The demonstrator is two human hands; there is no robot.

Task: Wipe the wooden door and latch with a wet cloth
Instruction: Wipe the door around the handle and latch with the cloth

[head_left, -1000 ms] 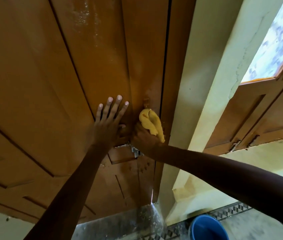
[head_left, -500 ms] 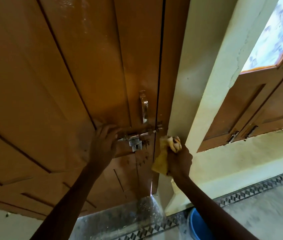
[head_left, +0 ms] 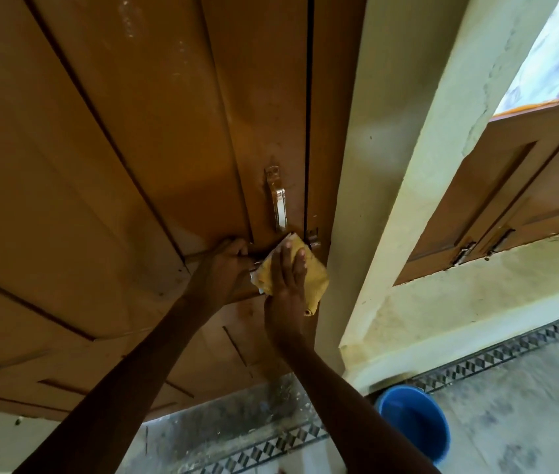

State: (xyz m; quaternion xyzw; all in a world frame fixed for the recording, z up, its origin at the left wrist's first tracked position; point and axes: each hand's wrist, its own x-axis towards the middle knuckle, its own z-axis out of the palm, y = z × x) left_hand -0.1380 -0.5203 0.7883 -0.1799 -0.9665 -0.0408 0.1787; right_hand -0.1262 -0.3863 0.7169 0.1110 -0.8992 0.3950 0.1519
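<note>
Yellow cloth pressed over the door latch

At frame centre, the right hand lays spread fingers flat on the yellow cloth, covering the latch on the wooden door; the left hand curls its fingers closed just left of it, below the handle.

Yellow cloth spread flat over door latch.

Two bare forearms, no sleeves, left hand, right hand, short nails
</note>
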